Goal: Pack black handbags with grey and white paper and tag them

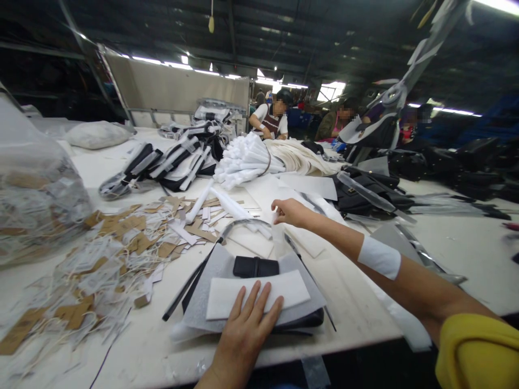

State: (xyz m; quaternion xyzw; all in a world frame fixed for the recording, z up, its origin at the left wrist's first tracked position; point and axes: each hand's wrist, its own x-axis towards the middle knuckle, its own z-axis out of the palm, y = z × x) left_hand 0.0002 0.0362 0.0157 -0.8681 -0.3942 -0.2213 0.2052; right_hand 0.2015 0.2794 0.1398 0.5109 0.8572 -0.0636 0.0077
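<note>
My left hand point(251, 324) lies with fingers spread on a white foam sheet point(292, 289), pressing it flat over a black handbag point(300, 320). Pale tissue-like wrapping point(198, 302) sits between the sheet and the bag. A small black flap or strap piece point(255, 266) shows just above the foam. Wrapped in clear film, the bag's handle point(243, 221) arches away from me. Beyond the bag, my right hand point(290, 212) is raised with its fingers pinched on a thin translucent strip point(278, 237) that hangs down; its exact kind is unclear.
Paper tags with strings point(105, 265) are heaped at left beside a clear plastic bag point(36, 200) of more tags. White foam rolls point(247, 162), wrapped straps point(178, 162) and black bags point(360, 189) lie farther back. A co-worker point(272, 119) is across the table.
</note>
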